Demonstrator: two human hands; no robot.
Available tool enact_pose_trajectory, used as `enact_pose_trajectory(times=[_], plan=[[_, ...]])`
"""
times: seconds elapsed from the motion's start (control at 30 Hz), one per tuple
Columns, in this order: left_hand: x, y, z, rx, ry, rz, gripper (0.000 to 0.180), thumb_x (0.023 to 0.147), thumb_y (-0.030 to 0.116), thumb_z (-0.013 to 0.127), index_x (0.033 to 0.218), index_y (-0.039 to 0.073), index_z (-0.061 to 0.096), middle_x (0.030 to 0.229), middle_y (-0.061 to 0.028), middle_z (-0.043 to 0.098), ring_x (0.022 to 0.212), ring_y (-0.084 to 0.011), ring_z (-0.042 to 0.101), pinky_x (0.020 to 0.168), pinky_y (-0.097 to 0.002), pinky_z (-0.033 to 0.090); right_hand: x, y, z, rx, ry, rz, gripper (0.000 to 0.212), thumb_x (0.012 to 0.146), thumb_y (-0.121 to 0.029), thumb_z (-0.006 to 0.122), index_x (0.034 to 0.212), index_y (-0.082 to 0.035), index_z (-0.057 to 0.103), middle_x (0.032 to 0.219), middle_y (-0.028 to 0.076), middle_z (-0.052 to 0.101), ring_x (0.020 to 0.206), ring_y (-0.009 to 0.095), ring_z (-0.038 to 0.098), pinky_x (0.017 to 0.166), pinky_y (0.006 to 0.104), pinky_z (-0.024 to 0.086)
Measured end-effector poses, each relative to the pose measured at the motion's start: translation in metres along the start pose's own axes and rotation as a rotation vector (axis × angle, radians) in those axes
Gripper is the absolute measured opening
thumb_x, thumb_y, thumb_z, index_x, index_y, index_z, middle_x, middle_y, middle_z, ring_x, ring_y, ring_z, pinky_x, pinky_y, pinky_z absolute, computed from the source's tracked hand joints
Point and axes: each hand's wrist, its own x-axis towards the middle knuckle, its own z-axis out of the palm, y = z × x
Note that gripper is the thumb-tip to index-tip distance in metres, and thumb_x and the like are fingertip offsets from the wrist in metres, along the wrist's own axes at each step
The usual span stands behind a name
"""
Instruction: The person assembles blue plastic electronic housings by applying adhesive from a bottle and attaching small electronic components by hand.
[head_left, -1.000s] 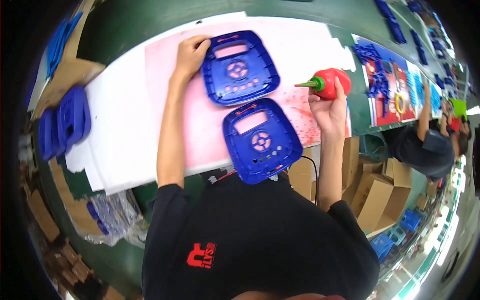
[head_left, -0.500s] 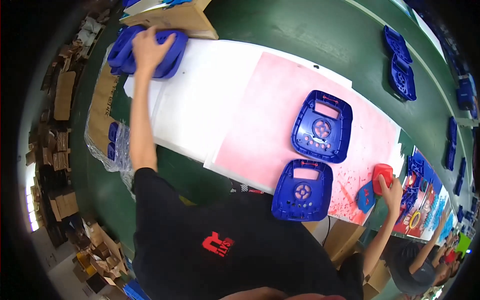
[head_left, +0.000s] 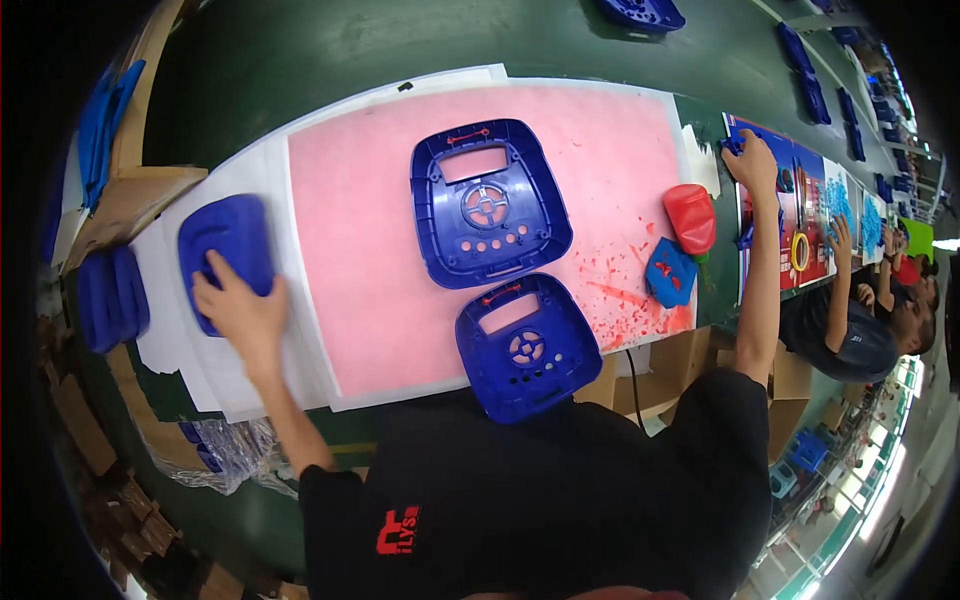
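My left hand (head_left: 243, 315) lies over a blue plastic housing cover (head_left: 235, 220) on white paper, fingers on its face and thumb at its right edge. At the far right, my right hand (head_left: 755, 165) is closed around a small dark blue plastic part (head_left: 736, 143) above a colourful printed sheet. Before me two blue housing shells lie with ribbed insides up, each with a window, round grille and small red strip: a larger shell (head_left: 453, 230) and, nearer, a second shell (head_left: 556, 345). A red container (head_left: 690, 218) lies beside a blue piece (head_left: 671, 273) with red bits.
More blue covers (head_left: 112, 300) are stacked at the left beside a wooden box (head_left: 150, 195). A pink sheet (head_left: 350, 250) covers the middle of the green table (head_left: 400, 40). A tape roll (head_left: 799, 251) rests on the printed sheet. Another person (head_left: 840, 330) works at right.
My left hand has brought a blue cover right, away from the stack. My right hand has left the red container and reached farther, to the small blue parts. The view has turned right.
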Motion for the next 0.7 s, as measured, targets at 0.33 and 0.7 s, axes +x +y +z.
enact_pose_trajectory(times=[0.33, 0.7], plan=[[-0.054, 0.108, -0.097, -0.381, 0.085, 0.098, 0.077, 0.085, 0.025, 0.073, 0.143, -0.009, 0.038, 0.145, -0.0356, 0.038, 0.137, -0.0508, 0.033, 0.114, -0.0534, 0.027, 0.007, 0.029, 0.02, 0.016, -0.024, -0.138, 0.03, 0.077, -0.02, 0.071, 0.106, -0.009, 0.073, 0.096, 0.017, 0.072, 0.093, 0.038, 0.068, 0.082, 0.0471, 0.053], [0.033, 0.206, -0.053, -1.199, 0.123, 0.847, 0.051, 0.08, 0.011, 0.078, 0.128, 0.008, 0.064, 0.119, -0.0143, 0.068, 0.11, -0.0307, 0.066, 0.095, -0.0362, 0.053, -0.069, -0.257, -0.112, 0.958, 0.023, -0.92, 0.067, 0.099, -0.005, 0.056, 0.157, -0.005, 0.022, 0.121, 0.023, 0.065, 0.102, 0.034, 0.065, 0.092, 0.0381, 0.049]])
